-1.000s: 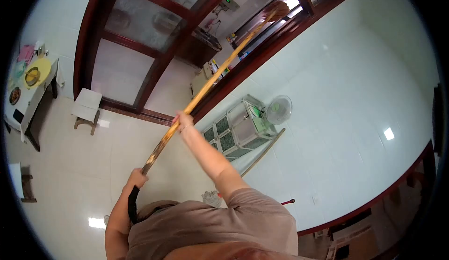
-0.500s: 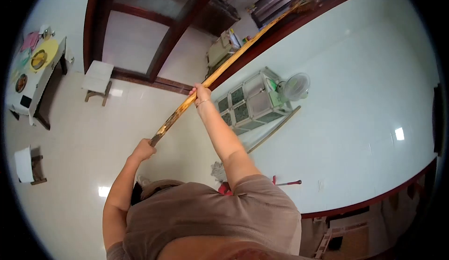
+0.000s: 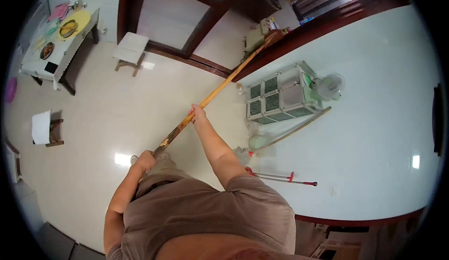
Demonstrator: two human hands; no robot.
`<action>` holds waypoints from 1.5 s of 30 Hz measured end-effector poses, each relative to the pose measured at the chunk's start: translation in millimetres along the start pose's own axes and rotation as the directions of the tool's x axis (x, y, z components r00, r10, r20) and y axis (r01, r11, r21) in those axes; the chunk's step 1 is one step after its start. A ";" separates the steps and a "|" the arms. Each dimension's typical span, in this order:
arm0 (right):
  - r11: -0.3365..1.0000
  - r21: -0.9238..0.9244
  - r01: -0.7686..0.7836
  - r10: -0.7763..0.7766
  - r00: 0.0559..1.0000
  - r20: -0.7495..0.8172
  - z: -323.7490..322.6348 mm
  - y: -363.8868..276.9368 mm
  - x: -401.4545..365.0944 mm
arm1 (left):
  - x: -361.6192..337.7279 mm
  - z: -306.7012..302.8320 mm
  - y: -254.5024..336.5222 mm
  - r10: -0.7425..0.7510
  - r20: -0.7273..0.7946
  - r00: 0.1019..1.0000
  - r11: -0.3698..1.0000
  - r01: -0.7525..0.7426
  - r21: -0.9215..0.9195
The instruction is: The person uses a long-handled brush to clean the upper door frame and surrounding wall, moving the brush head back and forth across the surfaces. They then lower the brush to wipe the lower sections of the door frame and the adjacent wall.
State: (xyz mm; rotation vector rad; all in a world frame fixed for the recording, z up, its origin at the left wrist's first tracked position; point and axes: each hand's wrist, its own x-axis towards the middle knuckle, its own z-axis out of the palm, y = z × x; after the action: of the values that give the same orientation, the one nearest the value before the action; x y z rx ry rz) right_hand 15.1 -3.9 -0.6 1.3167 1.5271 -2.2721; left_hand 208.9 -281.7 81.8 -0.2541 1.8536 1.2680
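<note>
A long-handled broom (image 3: 217, 91) runs slantwise from near my body up toward the door frame. Its pole is yellowish wood, dark and rough at the near end, and a brown bristly head (image 3: 273, 37) shows at the far end. My left hand (image 3: 146, 161) is wrapped round the dark butt of the pole, low in front of my hip. Farther up, my right hand (image 3: 197, 113) grips the pole with the arm stretched out. In this view the broom head overlaps the dark red door frame (image 3: 299, 31).
Against the right wall stands a low glass-paned cabinet (image 3: 280, 94), with a mop (image 3: 299, 128) leaning beside it. Red-and-grey handles (image 3: 285, 179) lie along that wall. To the left are a covered table (image 3: 35, 61) with dishes and two white-topped stools (image 3: 131, 48).
The broom head has come down and nearer, from high by the window to the door frame's lower part. My right hand has dropped slightly. The view has shifted, showing more floor on the left.
</note>
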 end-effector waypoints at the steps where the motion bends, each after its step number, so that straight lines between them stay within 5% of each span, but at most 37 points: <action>1: 0.991 -0.085 -0.101 0.106 0.993 0.054 -8.0 26.4 15.2 | -5.5 -0.3 -9.8 -0.043 0.009 0.999 0.998 0.043 0.051; 4: 0.937 -0.212 -0.279 0.310 0.942 0.127 -10.3 98.2 24.1 | -21.5 -16.4 -68.6 -0.067 -0.010 0.998 0.993 0.068 0.093; 6: 0.925 0.012 -0.379 0.370 0.909 0.194 -0.5 147.0 -1.2 | -5.5 -5.2 -159.3 0.123 -0.142 0.982 0.971 -0.090 0.223; 7: 0.918 -0.010 -0.396 0.389 0.898 0.205 1.2 152.3 -23.2 | -37.4 -9.7 -140.7 0.026 -0.169 0.985 0.993 -0.006 0.118; 15: 0.930 0.088 -0.358 0.323 0.907 0.269 19.5 118.2 -83.3 | -23.2 -8.1 -173.4 0.108 -0.238 0.965 0.980 -0.063 0.190; 18: 0.950 0.153 -0.274 0.200 0.905 0.375 18.1 70.6 -103.2 | 24.3 8.6 -189.8 0.269 -0.432 0.861 0.941 -0.139 0.307; 21: 0.979 0.193 -0.069 -0.036 0.868 0.495 16.9 1.5 -120.9 | 67.5 5.2 -152.7 0.468 -0.318 0.825 0.876 -0.385 0.291; 23: 0.959 0.284 -0.008 -0.194 0.711 0.676 15.4 -60.0 -134.8 | 44.5 -2.8 -61.4 0.413 -0.292 0.863 0.911 -0.396 0.119; 25: 0.922 0.388 -0.011 -0.325 0.526 0.786 14.1 -110.5 -128.4 | 51.9 -14.0 -3.6 0.404 -0.038 0.914 0.906 -0.405 -0.122; 27: 0.935 0.342 0.097 -0.328 0.606 0.724 17.5 -169.2 -146.8 | 79.3 -17.1 38.4 0.538 -0.020 0.842 0.841 -0.539 -0.049; 29: 0.883 0.193 0.428 -0.445 0.632 0.635 22.3 -231.1 -169.1 | 75.4 -13.6 101.8 0.524 -0.153 0.838 0.851 -0.515 0.100; 31: 0.825 0.071 0.561 -0.515 0.695 0.502 16.5 -282.1 -168.0 | 75.9 -6.6 147.9 0.635 -0.324 0.701 0.772 -0.578 0.264; 34: 0.742 -0.035 0.669 -0.590 0.678 0.439 11.1 -341.9 -160.5 | 46.9 2.8 211.7 0.629 -0.397 0.668 0.776 -0.567 0.275; 38: 0.774 -0.019 0.633 -0.575 0.715 0.398 7.9 -349.4 -153.5 | 41.2 17.0 229.7 0.582 -0.449 0.678 0.812 -0.517 0.272; 45: 0.799 -0.153 0.581 -0.479 0.770 0.422 17.6 -244.5 -114.3 | 70.0 -7.6 122.8 0.515 -0.503 0.694 0.853 -0.354 0.385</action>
State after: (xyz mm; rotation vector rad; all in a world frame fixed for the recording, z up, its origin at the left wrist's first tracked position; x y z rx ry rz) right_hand -49.7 61.2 253.8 0.3644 2.1666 -2.2788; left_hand 90.1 -211.3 113.0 -0.0534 2.7335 1.3272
